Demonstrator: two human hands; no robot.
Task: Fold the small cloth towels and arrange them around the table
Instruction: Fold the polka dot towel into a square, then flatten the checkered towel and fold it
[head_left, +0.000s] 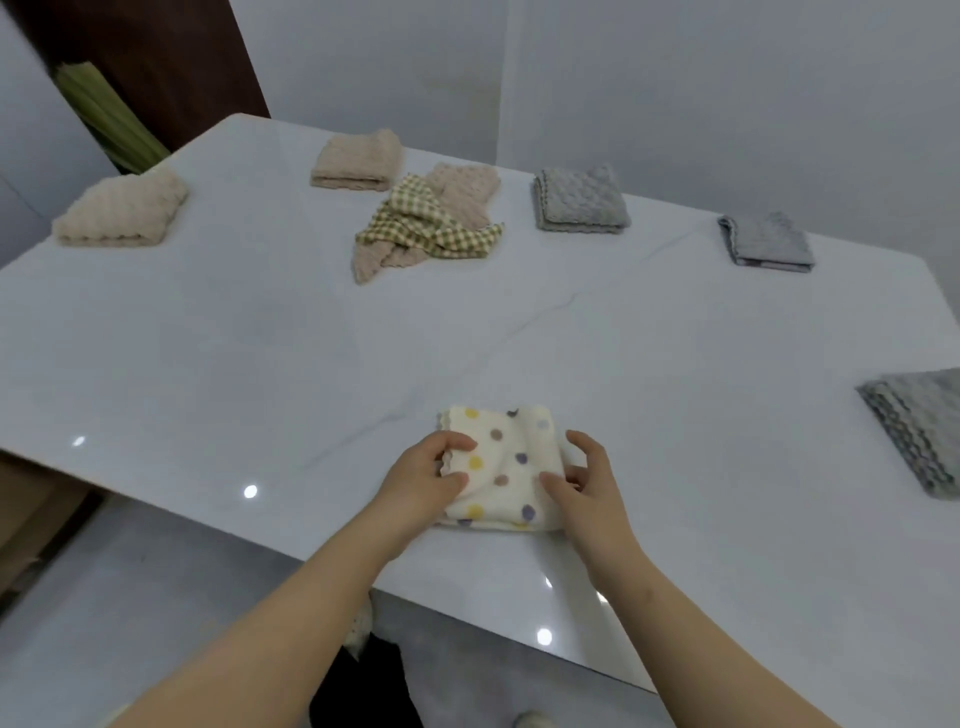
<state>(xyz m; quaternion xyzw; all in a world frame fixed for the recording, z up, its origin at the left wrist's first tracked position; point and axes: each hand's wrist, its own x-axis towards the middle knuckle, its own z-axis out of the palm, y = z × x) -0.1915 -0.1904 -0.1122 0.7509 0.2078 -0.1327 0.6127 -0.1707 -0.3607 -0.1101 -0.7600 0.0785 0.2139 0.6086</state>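
— Where are we?
— Folding step. My left grip (431, 473) and right grip (587, 483) each pinch an edge of the dotted towel (501, 467), folded between them on the desk (260, 364).
— Next?
— I'd press it flat, then reach ahead for the unfolded checked pile (415, 228).

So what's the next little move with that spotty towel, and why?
Probably let go and leave it there. The dotted towel already looks folded into a square on the table by the near edge, with the left grip and right grip holding its sides. The checked towel and a beige towel beneath it lie unfolded mid-table, so they seem next.
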